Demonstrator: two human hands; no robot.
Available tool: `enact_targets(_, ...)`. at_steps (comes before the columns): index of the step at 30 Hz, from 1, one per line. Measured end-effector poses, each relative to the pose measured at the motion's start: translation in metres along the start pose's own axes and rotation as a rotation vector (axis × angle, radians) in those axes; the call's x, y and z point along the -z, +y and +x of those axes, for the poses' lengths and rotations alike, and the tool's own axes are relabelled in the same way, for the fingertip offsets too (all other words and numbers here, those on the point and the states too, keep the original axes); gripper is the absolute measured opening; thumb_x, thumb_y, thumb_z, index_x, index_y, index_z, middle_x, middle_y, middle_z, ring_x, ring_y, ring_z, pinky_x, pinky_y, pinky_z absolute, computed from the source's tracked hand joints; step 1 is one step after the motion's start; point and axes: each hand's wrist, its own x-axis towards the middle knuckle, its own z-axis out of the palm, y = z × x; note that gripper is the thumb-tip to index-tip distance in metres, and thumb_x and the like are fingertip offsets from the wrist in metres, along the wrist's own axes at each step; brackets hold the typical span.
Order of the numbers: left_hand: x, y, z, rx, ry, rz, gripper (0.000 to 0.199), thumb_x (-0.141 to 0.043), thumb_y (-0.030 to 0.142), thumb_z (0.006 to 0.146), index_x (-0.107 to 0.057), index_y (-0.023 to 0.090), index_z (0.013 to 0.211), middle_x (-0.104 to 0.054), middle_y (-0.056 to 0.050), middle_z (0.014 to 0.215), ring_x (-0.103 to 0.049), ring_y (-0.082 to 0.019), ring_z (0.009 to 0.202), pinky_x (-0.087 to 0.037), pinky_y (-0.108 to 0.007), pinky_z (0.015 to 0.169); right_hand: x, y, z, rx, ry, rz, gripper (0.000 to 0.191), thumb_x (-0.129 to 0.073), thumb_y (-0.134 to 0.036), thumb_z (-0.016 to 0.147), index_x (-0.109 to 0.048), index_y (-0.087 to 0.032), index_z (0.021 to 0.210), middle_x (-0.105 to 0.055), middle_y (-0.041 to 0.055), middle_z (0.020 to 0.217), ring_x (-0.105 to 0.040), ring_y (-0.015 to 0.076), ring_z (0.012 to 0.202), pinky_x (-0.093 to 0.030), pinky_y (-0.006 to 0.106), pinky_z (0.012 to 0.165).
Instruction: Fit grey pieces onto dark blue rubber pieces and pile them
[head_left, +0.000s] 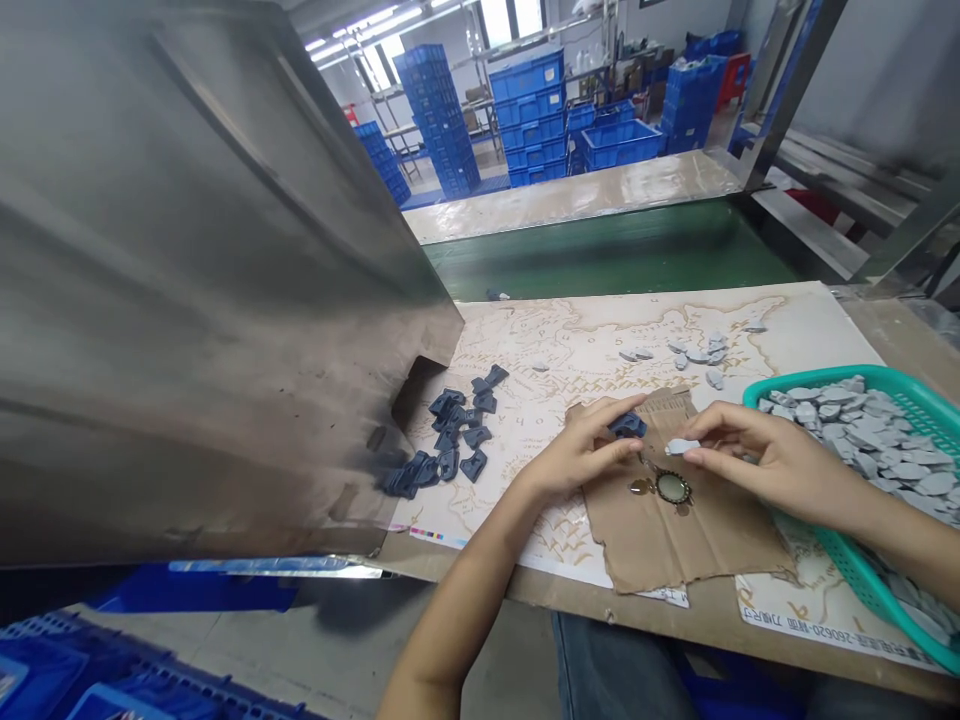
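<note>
Green basket [832, 375] crowds the right hand [739, 450] — metal panel [225, 250] far left.

Cardboard [697, 530] on map sheet [517, 520] | basket [817, 375] right | conveyor belt [615, 250] behind

Trsrs [619, 670]: dk blue-gry | L hand [585, 447]: bare | R hand [757, 450]: bare

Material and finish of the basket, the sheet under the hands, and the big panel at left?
Basket: plastic, semi-gloss green; molded rim, perforated wall.
Sheet: corrugated cardboard, matte brown; torn edges, crease lines.
Panel: likely sheet metal, dull brushed look; blurry reflections, scuffs. Stainless or another metal, can't tell.
</note>
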Motion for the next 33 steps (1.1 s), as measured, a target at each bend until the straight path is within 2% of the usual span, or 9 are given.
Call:
enact_targets(3, -0.001, 0.001, 0.001, -0.03, 0.039, 0.006, 0.036, -0.054, 0.03, 0.095, -0.056, 0.022, 0.13, -0.061, -0.01, 0.117, -0.061, -0.02, 0.104, -0.056, -0.031, 0.082, -0.002, -0.009, 0.002, -0.069, 0.056, 0.135, 0.061, -0.069, -0.078, 0.073, -0.066, -0.02, 0.092, -0.063, 0.0061, 0.07, -0.06, 0.022, 0.063, -0.051, 0.031, 0.059)
enact_targets(7, -0.007, 0.002, 0.003, -0.119, 0.094, 0.101, 0.022, -0.061, 0.025, 0.09, -0.066, 0.018, 0.111, -0.066, -0.009, 0.104, -0.062, -0.019, 0.098, -0.054, -0.031, 0.084, -0.005, -0.02, 0.005, -0.144, 0.063, 0.219, 0.065, -0.074, -0.081, 0.065, -0.064, -0.018, 0.077, -0.059, 0.005, 0.057, -0.055, 0.0179, 0.052, -0.047, 0.027, 0.051)
enact_targets(12, -0.017, 0.0, 0.002, -0.17, 0.167, 0.148, 0.022, -0.063, 0.023, 0.087, -0.068, 0.018, 0.108, -0.067, -0.008, 0.098, -0.063, -0.017, 0.091, -0.054, -0.03, 0.081, -0.009, -0.015, 0.005, -0.156, 0.086, 0.268, 0.066, -0.072, -0.082, 0.067, -0.06, -0.017, 0.068, -0.055, 0.0035, 0.049, -0.051, 0.0146, 0.044, -0.04, 0.023, 0.045)
enact_targets(16, -0.02, 0.001, 0.001, -0.16, 0.202, 0.128, 0.022, -0.064, 0.021, 0.086, -0.069, 0.018, 0.107, -0.067, -0.008, 0.097, -0.064, -0.016, 0.088, -0.056, -0.027, 0.075, -0.01, -0.012, 0.004, -0.147, 0.116, 0.272, 0.064, -0.073, -0.079, 0.067, -0.061, -0.017, 0.069, -0.056, 0.004, 0.05, -0.052, 0.0146, 0.045, -0.041, 0.023, 0.044)
enact_targets(21, -0.02, 0.004, 0.002, -0.165, 0.211, 0.085, 0.023, -0.065, 0.019, 0.085, -0.07, 0.017, 0.107, -0.067, -0.008, 0.095, -0.064, -0.015, 0.087, -0.054, -0.023, 0.068, -0.01, -0.016, 0.005, -0.129, 0.156, 0.329, 0.061, -0.081, -0.074, 0.061, -0.063, -0.017, 0.073, -0.059, 0.0044, 0.056, -0.058, 0.0163, 0.053, -0.048, 0.022, 0.05)
enact_targets(27, -0.019, 0.004, 0.001, -0.062, 0.203, 0.049, 0.022, -0.066, 0.021, 0.084, -0.071, 0.018, 0.105, -0.068, -0.008, 0.096, -0.064, -0.016, 0.088, -0.053, -0.024, 0.068, -0.01, -0.024, 0.005, -0.096, 0.129, 0.301, 0.056, -0.081, -0.071, 0.062, -0.067, -0.018, 0.074, -0.063, 0.0052, 0.063, -0.061, 0.0184, 0.059, -0.053, 0.025, 0.055)
enact_targets(33, -0.019, 0.005, 0.002, -0.084, 0.189, 0.0, 0.022, -0.066, 0.023, 0.084, -0.072, 0.017, 0.104, -0.069, -0.008, 0.095, -0.063, -0.016, 0.087, -0.053, -0.024, 0.069, -0.009, -0.018, 0.004, -0.039, 0.121, 0.234, 0.056, -0.076, -0.074, 0.068, -0.069, -0.019, 0.077, -0.065, 0.006, 0.066, -0.063, 0.0202, 0.06, -0.054, 0.026, 0.055)
